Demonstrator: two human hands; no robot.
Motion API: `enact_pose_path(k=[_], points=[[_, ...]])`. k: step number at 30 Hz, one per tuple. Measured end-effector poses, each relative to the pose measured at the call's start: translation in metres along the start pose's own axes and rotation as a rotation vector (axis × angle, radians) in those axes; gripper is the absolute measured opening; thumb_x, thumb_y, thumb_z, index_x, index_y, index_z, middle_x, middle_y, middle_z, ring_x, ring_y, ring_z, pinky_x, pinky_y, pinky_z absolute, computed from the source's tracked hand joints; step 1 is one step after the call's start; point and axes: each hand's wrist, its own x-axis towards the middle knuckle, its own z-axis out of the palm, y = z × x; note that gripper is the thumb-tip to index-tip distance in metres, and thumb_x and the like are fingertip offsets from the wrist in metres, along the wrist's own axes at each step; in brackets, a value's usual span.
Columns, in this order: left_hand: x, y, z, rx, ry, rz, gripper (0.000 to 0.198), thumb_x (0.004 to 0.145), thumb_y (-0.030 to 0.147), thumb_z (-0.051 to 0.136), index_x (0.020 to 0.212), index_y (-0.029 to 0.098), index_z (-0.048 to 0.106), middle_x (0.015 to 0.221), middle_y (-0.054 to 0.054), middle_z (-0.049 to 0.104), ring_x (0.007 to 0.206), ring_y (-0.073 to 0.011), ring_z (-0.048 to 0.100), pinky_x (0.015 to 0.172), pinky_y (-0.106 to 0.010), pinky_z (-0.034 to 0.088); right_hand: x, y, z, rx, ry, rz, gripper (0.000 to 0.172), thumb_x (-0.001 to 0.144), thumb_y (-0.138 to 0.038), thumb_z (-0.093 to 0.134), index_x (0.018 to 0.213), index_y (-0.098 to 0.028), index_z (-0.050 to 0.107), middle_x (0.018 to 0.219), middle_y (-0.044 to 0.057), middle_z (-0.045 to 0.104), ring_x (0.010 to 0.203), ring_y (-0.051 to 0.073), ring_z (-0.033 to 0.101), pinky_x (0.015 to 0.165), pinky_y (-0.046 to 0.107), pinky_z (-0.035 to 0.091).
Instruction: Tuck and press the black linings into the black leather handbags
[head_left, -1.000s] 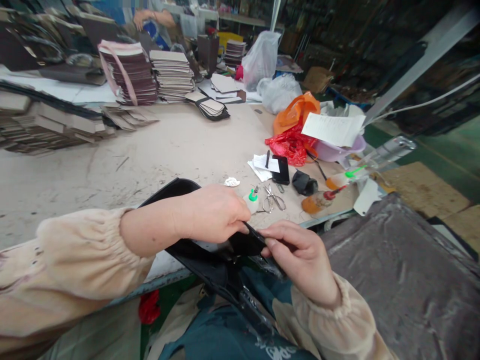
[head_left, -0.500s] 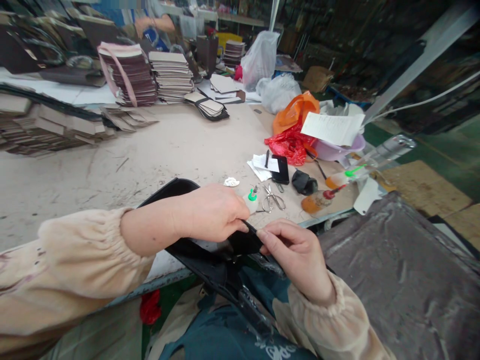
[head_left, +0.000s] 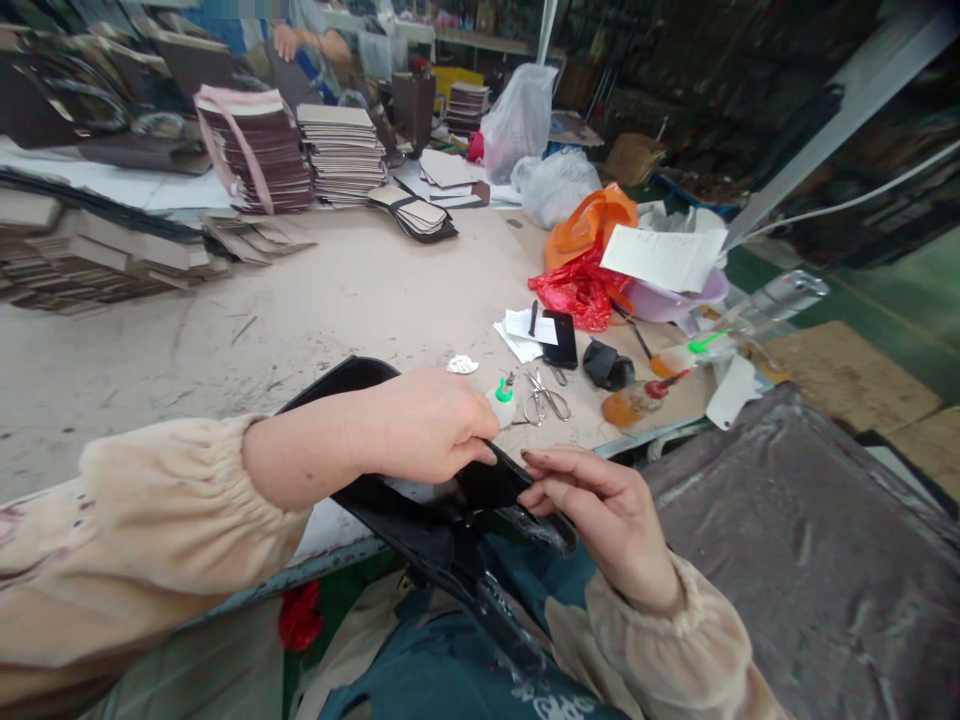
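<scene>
Left hand [head_left: 431, 425] pinches black wallet-like piece [head_left: 431, 540] by its rim; right hand [head_left: 607, 510] fingertips at edge, grip unclear. Best: left steady, right pressing evenly.

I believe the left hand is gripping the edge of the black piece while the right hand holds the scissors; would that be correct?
Not quite: in the head view, the scissors lie on the table, and the right hand is at the edge of the black piece. The left hand is indeed gripping its edge.
</scene>
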Motion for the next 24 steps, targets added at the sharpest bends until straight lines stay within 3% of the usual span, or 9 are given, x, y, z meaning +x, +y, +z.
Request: enact_pose_path(k=[2, 5, 10, 17, 24], points=[[0.000, 0.000, 0.000, -0.001, -0.002, 0.001, 0.018, 0.081, 0.024, 0.051, 0.068, 0.019, 0.062, 0.065, -0.001, 0.064, 0.064, -0.0124, 0.057, 0.062, -0.023, 0.042, 0.001, 0.001, 0.001, -0.018, 0.007, 0.026, 0.017, 0.079, -0.024, 0.061, 0.093, -0.019, 0.070, 0.079, 0.004, 0.068, 0.061, 0.014, 0.066, 0.054, 0.025, 0.056], [0.000, 0.001, -0.001, -0.001, -0.011, -0.003, 0.018, 0.081, 0.025, 0.052, 0.067, 0.018, 0.061, 0.065, -0.001, 0.064, 0.063, -0.0121, 0.057, 0.061, -0.022, 0.042, 0.004, -0.004, 0.003, -0.188, 0.009, -0.014, 0.013, 0.080, -0.028, 0.061, 0.080, -0.017, 0.069, 0.069, 0.002, 0.065, 0.057, 0.013, 0.063, 0.052, 0.023, 0.052], [0.000, 0.002, -0.002, 0.006, -0.008, -0.001, 0.019, 0.081, 0.025, 0.052, 0.065, 0.018, 0.061, 0.065, -0.001, 0.063, 0.063, -0.0122, 0.057, 0.060, -0.022, 0.041, 0.009, -0.012, 0.007, -0.400, -0.006, -0.096, 0.011, 0.077, -0.023, 0.061, 0.071, -0.017, 0.068, 0.064, 0.001, 0.061, 0.056, 0.012, 0.060, 0.048, 0.021, 0.047], [0.000, 0.002, -0.001, 0.006, -0.013, 0.003, 0.017, 0.080, 0.024, 0.052, 0.067, 0.018, 0.061, 0.065, -0.001, 0.064, 0.063, -0.0122, 0.057, 0.061, -0.022, 0.042, 0.004, -0.009, 0.006, -0.230, 0.016, -0.068, 0.013, 0.072, -0.012, 0.057, 0.077, -0.016, 0.069, 0.073, 0.003, 0.065, 0.055, 0.013, 0.065, 0.049, 0.022, 0.052], [-0.001, 0.000, 0.000, -0.026, 0.026, 0.005, 0.018, 0.080, 0.023, 0.052, 0.065, 0.018, 0.062, 0.063, 0.000, 0.063, 0.063, -0.0119, 0.057, 0.062, -0.023, 0.042, 0.002, -0.008, 0.004, -0.185, 0.009, 0.005, 0.013, 0.076, -0.023, 0.060, 0.083, -0.016, 0.069, 0.069, 0.004, 0.067, 0.057, 0.014, 0.065, 0.051, 0.024, 0.053]])
